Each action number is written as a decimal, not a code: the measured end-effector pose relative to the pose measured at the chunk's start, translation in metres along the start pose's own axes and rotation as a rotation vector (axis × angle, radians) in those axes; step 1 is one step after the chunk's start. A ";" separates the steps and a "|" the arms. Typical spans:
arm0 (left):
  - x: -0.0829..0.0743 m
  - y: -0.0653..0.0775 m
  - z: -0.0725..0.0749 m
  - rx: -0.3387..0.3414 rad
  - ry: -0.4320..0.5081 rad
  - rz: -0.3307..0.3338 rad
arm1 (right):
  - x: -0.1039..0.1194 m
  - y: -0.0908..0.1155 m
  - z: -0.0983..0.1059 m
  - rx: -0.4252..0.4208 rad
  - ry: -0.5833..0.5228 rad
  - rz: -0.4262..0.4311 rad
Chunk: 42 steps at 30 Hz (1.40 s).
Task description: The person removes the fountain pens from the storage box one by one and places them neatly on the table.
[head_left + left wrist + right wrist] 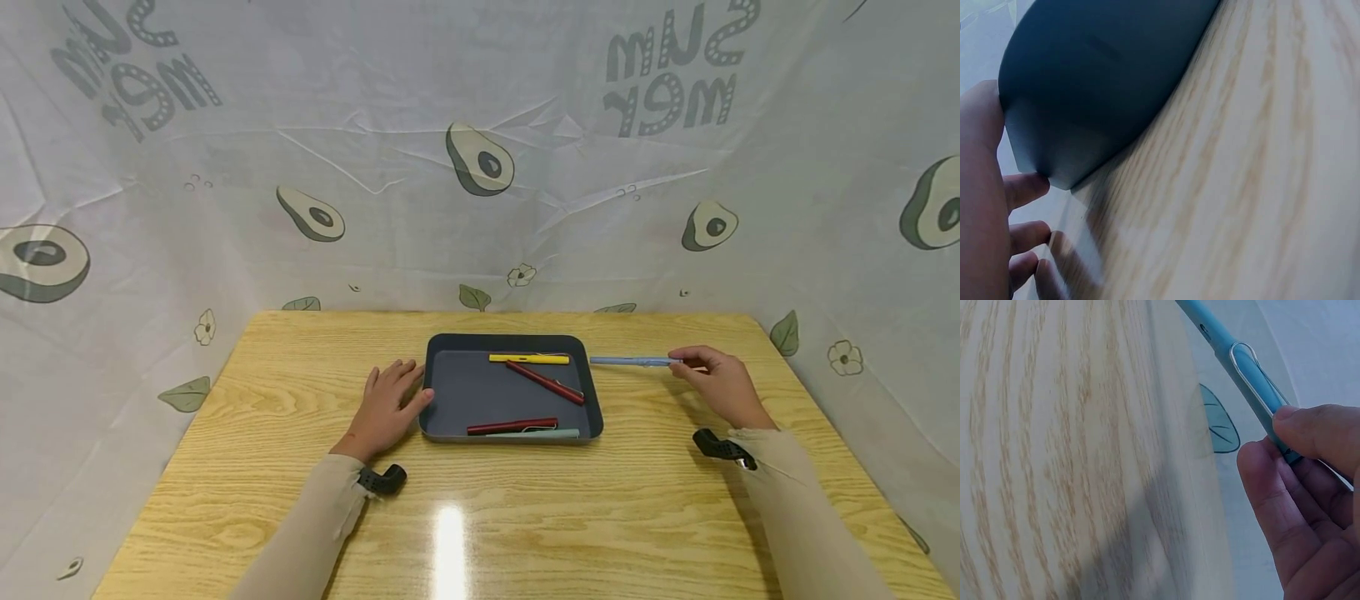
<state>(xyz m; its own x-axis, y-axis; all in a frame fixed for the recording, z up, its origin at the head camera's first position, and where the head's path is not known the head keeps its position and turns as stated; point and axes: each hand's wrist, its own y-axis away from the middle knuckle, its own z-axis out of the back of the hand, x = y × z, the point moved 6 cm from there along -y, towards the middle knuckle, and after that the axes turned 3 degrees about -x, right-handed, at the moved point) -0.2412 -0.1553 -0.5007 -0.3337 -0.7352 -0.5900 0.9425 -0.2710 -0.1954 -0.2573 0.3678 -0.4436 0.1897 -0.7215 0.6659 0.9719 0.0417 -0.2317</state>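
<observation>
At the right, my right hand (712, 379) pinches a light blue pen (630, 361) between thumb and fingertips near its clip end. The pen lies level in the head view, its other end pointing left toward the tray. Its wire clip (1254, 369) shows in the right wrist view. My left hand (386, 408) rests at the left side of a dark grey tray (510, 440), thumb at the rim and fingers spread along the outside. Inside the tray lie a yellow pen (528, 359), a slanted red pen (543, 382), another red pen (510, 427) and a pale green pen (562, 433).
The tray stands on a light wooden table (300, 367). A white cloth (390, 267) printed with avocados and leaves hangs behind the table and along its sides. Black wrist bands (382, 479) sit over both sleeves.
</observation>
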 end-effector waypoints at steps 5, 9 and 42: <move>-0.001 0.000 -0.001 0.003 0.002 0.000 | -0.002 0.001 -0.002 0.019 0.000 -0.012; -0.002 0.000 -0.001 0.002 0.003 0.001 | -0.002 0.000 -0.004 0.030 0.014 -0.010; 0.002 0.000 -0.003 0.007 -0.005 0.011 | -0.007 -0.012 -0.028 0.167 0.127 -0.003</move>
<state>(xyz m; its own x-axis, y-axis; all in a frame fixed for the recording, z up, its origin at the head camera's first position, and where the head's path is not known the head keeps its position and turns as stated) -0.2419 -0.1548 -0.5042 -0.3238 -0.7410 -0.5883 0.9459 -0.2676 -0.1835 -0.2743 0.3529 -0.4657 0.1779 -0.8025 0.5695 0.9841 0.1456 -0.1021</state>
